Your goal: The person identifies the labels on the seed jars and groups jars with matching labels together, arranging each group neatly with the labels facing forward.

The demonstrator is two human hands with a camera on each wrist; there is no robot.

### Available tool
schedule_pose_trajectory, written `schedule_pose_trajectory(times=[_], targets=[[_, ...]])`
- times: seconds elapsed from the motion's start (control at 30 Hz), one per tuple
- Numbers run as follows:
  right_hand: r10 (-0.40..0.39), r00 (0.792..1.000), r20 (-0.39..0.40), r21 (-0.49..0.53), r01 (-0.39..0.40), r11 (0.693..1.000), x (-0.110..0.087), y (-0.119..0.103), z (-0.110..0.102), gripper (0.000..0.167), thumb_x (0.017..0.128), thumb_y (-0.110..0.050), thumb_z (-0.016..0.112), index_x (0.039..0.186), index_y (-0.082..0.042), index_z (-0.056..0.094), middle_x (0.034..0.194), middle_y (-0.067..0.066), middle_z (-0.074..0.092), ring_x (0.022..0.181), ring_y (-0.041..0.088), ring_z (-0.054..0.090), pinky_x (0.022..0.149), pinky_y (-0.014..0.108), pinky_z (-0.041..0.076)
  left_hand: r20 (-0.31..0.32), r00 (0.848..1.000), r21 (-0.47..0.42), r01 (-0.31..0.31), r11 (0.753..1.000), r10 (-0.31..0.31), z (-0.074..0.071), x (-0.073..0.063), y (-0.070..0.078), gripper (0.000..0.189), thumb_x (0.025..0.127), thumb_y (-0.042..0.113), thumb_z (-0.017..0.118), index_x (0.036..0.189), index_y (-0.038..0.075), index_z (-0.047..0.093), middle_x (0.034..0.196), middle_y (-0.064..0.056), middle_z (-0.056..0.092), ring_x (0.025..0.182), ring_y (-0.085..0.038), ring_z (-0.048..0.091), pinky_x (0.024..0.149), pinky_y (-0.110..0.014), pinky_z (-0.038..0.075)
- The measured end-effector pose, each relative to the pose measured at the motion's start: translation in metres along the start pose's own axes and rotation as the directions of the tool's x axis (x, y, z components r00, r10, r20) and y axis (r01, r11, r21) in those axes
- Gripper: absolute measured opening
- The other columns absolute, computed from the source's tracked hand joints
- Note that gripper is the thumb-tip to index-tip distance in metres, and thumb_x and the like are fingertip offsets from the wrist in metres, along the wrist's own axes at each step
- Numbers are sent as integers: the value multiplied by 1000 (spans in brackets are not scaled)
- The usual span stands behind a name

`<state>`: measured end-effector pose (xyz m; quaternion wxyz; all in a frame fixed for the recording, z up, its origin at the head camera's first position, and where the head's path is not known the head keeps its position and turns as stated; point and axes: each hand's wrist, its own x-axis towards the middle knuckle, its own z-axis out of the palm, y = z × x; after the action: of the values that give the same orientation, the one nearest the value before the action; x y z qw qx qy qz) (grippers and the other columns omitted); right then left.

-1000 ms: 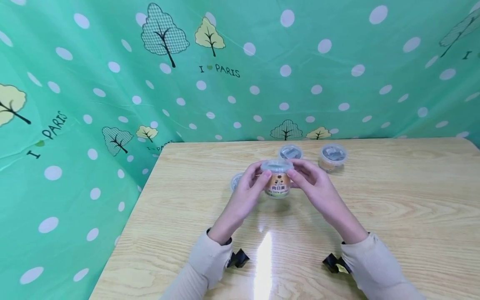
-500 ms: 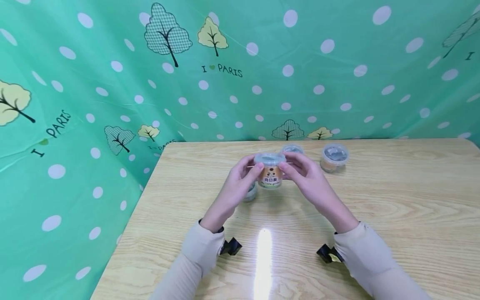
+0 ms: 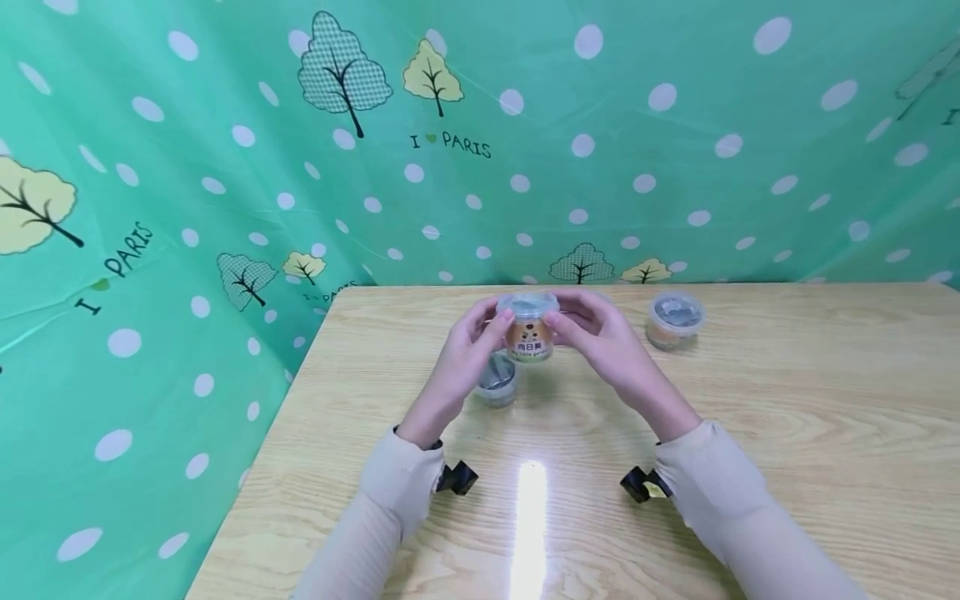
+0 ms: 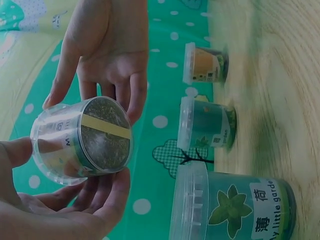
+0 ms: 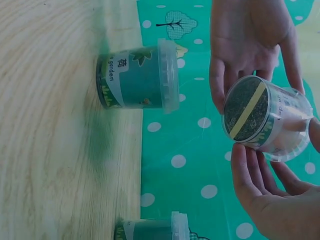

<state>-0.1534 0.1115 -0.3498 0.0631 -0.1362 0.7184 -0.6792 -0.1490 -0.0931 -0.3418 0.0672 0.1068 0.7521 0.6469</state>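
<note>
Sunflower cup [image 3: 529, 340], held aloft.
I grip its sides with left hand [image 3: 459, 358] and right hand [image 3: 611, 346]; a mint cup [image 4: 232, 207] stands near the left.

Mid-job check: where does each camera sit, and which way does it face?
Head: worn on the person's head, facing forward and down over the table at the held tub; both sleeves, the left hand and the right hand show.
Left wrist: worn there, facing the tub's underside and the green backdrop, image sideways with the table at right; both hands show.
Right wrist: worn there, facing underside and backdrop too, table at left; both hands show.
Both wrist views share the underside's yellow strip.
</note>
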Motion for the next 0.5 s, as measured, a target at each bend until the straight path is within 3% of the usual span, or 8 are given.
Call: schedule_pose_trajectory(times=[0.17, 0.5], targets=[[18, 1000, 17, 13, -18, 1000, 10, 1, 0, 51, 99, -31, 62, 142, -7, 48, 134, 11, 57, 123, 24, 59, 95, 29, 55, -7, 1000, -14, -20, 1000, 20, -4, 6, -2, 44, 105, 31, 49, 141, 6, 49, 135, -11, 57, 124, -25, 56, 104, -40, 49], [47, 999, 21, 26, -48, 999, 25, 5, 3, 52, 98, -31, 64, 143, -8, 48, 133, 12, 58, 123, 25, 58, 95, 29, 55, -42, 999, -50, 3, 999, -5, -12, 17, -9, 45, 104, 31, 50, 141, 5, 49, 137, -13, 56, 127, -26, 55, 106, -40, 48]])
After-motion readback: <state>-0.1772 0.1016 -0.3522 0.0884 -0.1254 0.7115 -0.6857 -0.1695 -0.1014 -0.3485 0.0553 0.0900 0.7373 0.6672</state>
